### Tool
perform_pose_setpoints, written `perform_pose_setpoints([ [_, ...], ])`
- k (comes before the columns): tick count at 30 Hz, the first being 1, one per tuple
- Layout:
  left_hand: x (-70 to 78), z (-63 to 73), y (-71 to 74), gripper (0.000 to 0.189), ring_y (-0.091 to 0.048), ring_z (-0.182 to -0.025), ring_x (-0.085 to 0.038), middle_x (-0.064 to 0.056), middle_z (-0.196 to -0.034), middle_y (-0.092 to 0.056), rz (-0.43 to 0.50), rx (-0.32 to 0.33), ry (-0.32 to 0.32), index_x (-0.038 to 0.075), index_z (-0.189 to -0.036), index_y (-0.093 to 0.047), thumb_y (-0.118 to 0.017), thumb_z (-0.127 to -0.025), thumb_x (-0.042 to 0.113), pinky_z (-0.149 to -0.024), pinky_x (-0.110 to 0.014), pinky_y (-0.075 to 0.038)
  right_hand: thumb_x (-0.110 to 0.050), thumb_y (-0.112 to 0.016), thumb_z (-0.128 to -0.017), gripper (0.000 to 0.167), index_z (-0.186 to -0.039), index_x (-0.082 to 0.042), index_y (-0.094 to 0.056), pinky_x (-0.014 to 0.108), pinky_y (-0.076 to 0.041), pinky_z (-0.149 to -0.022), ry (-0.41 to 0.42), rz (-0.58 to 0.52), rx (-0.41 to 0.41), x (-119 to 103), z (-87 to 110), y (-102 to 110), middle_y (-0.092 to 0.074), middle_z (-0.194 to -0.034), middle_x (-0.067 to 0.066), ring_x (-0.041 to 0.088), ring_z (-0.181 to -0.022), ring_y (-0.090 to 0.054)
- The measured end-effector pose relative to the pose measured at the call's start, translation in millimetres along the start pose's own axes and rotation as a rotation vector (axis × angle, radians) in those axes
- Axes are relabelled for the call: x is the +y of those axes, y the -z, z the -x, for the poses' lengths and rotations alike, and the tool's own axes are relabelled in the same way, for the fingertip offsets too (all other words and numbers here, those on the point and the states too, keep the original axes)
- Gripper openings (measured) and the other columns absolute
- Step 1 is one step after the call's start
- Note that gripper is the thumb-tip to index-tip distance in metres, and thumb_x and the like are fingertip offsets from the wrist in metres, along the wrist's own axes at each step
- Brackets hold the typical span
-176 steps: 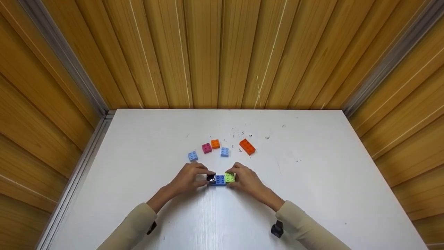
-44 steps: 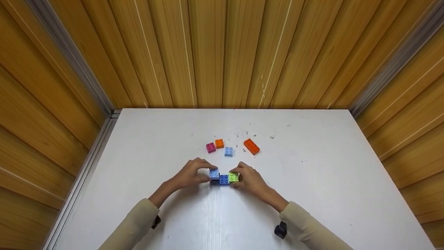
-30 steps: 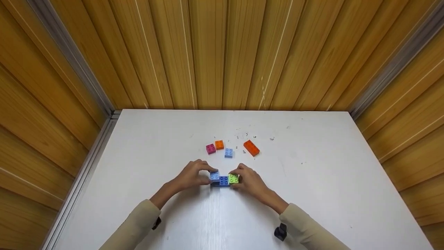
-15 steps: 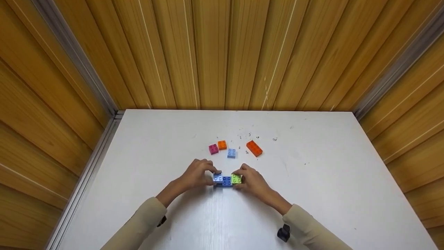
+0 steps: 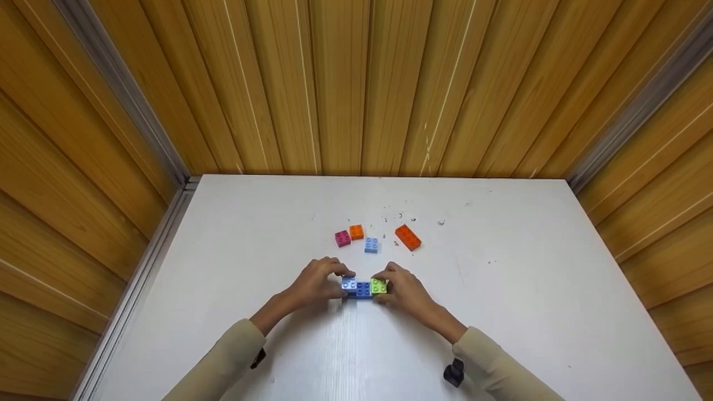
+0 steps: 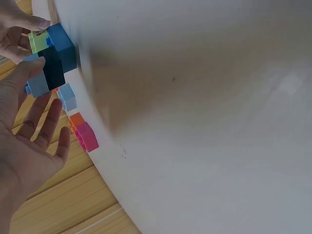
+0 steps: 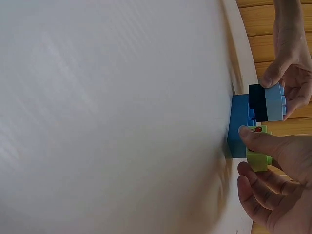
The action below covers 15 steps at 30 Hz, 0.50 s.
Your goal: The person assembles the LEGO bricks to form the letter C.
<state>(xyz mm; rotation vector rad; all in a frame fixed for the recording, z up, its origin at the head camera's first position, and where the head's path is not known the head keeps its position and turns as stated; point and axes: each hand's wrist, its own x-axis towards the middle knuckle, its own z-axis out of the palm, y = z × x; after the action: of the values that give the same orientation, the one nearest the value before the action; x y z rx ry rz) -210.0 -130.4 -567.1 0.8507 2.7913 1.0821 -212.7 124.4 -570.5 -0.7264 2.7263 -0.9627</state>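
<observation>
Head view: light blue brick (image 5: 349, 283) now on top of the black brick (image 7: 258, 103)

5.9 s ago the light blue brick lay on the white table (image 5: 535, 312), just beyond the left hand (image 5: 319, 283), whose fingers then gripped the black brick. Now the left hand pinches the light blue brick between thumb and fingers, directly above the black brick, at the left end of the long blue brick (image 5: 363, 289). 1.5 s ago it showed slightly higher; since 0.5 s ago hardly any change shows. The left wrist view has the light blue and black sides meeting, the hand's remaining fingers spread away from them.

The right hand (image 5: 406, 291) pinches the lime green brick (image 5: 379, 286) on the blue brick's right end, as it did 5.9 s ago. Between these pieces, 4 blue studs are in sight.

Beyond the hands, 4 loose bricks remain, against 5 before: the magenta brick (image 5: 342, 238) just beside the orange brick (image 5: 356, 232), the other light blue brick (image 5: 371, 245) near them, and the longer red brick (image 5: 408, 238) off to the right.
</observation>
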Motion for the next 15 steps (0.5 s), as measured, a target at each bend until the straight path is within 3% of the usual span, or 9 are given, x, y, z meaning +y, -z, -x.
perform_pose_setpoints([
  [5,-1.8,2.6,2.2,0.035,-0.063,-0.103,-0.023,-0.002,-0.106,-0.074,-0.015,-0.039,0.001,0.015,-0.118,-0.075,-0.084,-0.084,0.021,-0.091,-0.04,-0.047,-0.014,-0.087,-0.079,0.042,-0.117,-0.004,-0.074,0.022,-0.047,-0.071,0.0,-0.003,0.002,0,0.0,-1,-0.057,-0.095,0.0,0.012,-0.085,-0.057],
  [10,-10.9,-8.8,13.3,0.042,-0.066,-0.104,-0.029,-0.01,-0.108,-0.075,0.204,-0.111,0.015,0.005,-0.126,-0.07,-0.08,-0.089,0.023,-0.093,-0.046,-0.05,-0.013,-0.087,-0.079,0.041,-0.117,-0.004,-0.074,0.023,-0.047,-0.071,0.003,-0.001,-0.001,0,1.2,0,-0.057,-0.095,0.001,0.012,-0.084,-0.057],
  [12,-13.6,-16.3,18.8,0.042,-0.068,-0.102,-0.032,-0.015,-0.107,-0.075,0.284,-0.109,0.033,0.0,-0.127,-0.068,-0.077,-0.091,0.021,-0.091,-0.047,-0.052,-0.014,-0.087,-0.079,0.041,-0.117,-0.004,-0.074,0.024,-0.047,-0.072,0.003,0.004,-0.002,-1,1.5,0,-0.057,-0.095,0.0,0.012,-0.084,-0.056],
  [15,-14.9,-27.5,25.0,0.039,-0.068,-0.1,-0.032,-0.018,-0.106,-0.074,0.312,-0.082,0.076,-0.003,-0.128,-0.066,-0.072,-0.095,0.018,-0.088,-0.045,-0.054,-0.013,-0.087,-0.079,0.041,-0.117,-0.004,-0.074,0.024,-0.046,-0.071,0.003,0.012,-0.001,-3,1.5,0,-0.057,-0.095,0.0,0.012,-0.083,-0.056],
])
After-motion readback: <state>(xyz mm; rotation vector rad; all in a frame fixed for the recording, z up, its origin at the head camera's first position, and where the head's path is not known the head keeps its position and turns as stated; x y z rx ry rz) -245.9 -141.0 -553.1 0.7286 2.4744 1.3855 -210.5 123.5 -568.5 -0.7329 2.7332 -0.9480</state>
